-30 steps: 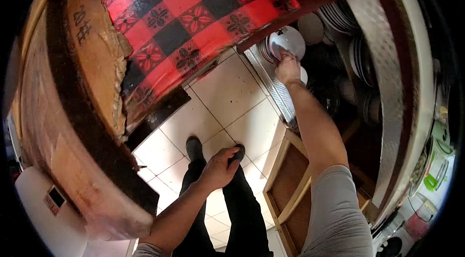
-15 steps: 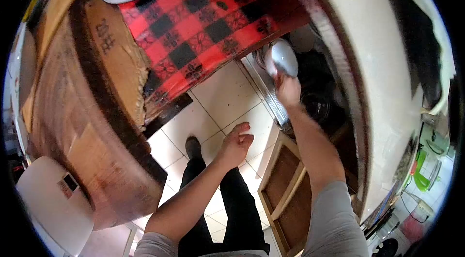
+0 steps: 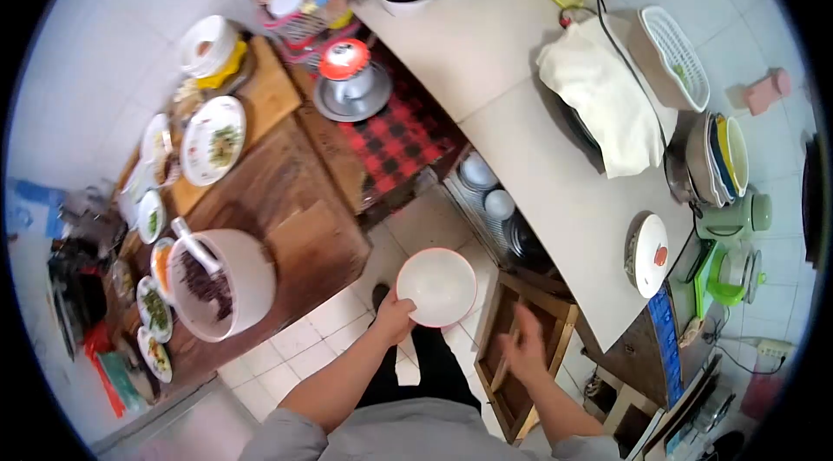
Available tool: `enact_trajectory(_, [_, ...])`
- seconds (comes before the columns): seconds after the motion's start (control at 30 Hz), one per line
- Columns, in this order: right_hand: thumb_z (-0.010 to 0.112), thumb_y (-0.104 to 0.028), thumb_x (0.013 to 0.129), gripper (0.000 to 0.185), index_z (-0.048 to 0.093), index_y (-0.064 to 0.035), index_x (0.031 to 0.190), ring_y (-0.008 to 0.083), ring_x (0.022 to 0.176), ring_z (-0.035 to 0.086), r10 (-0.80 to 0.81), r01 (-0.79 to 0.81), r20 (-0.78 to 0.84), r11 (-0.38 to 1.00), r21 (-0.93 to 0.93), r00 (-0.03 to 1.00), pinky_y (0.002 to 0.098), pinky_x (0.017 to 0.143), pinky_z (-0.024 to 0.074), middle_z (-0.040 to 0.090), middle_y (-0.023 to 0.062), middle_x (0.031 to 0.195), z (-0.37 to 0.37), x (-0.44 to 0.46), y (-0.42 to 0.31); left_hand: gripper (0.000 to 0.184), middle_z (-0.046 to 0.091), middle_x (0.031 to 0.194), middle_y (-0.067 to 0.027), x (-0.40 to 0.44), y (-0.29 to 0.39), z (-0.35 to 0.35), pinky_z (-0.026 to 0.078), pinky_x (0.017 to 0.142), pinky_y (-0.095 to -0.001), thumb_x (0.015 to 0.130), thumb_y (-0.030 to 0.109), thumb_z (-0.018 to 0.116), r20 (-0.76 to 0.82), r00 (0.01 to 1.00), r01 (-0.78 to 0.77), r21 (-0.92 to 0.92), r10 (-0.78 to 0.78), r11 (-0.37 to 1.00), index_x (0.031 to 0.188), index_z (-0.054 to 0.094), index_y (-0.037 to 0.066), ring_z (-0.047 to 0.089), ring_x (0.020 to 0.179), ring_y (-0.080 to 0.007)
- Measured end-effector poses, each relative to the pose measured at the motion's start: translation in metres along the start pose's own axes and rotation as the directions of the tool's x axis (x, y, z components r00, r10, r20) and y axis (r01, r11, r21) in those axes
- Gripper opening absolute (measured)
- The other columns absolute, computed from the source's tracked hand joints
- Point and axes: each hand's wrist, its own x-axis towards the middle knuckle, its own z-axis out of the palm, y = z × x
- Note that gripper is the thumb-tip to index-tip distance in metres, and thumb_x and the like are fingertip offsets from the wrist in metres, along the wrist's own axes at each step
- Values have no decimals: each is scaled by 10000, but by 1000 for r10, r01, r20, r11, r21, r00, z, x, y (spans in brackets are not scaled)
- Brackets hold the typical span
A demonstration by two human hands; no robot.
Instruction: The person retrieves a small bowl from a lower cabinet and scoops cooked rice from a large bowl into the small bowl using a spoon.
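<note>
Drew the right hand [image 3: 525, 348] out of the low cupboard [image 3: 476, 207] since half a second ago, and brought a white, red-rimmed bowl [image 3: 441, 286] in front of the body. Holds the bowl in the left hand [image 3: 396, 320], pinched at the near-left rim, above the tiled floor [image 3: 321, 331]. Leaves the right hand apart from the bowl, blurred over the open cupboard door [image 3: 514, 400], with fingers loosely extended and nothing seen in the grasp. Looks stiff and smooth; probably light enough for one hand. Cannot tell whether ceramic or enamel. Could slip if wet, and might chip if knocked against the pale desk [image 3: 521, 148]. Best held with thumb over the rim and fingers spread beneath.
</note>
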Motion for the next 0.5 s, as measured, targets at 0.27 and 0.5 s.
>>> enact_trajectory(0.27, [679, -194, 839, 675, 321, 9, 1374, 285, 1210, 448, 821, -821, 49, 565, 80, 569, 434, 936, 424, 373, 181, 1368, -22, -128, 162, 593, 488, 1272, -168, -44, 86, -51, 488, 917, -482, 755, -57, 387, -191, 939, -325, -210, 288, 922, 1340, 351, 34, 535, 1139, -334])
enact_trajectory(0.5, [711, -150, 801, 462, 547, 81, 1166, 275, 931, 611, 889, -852, -118, 458, 254, 443, 370, 778, 504, 624, 155, 1114, 33, -104, 151, 536, 475, 1280, -146, -24, 147, -89, 547, 814, -455, 839, -24, 369, -343, 891, -369, -169, 296, 914, 1353, 324, 121, 582, 1065, -304])
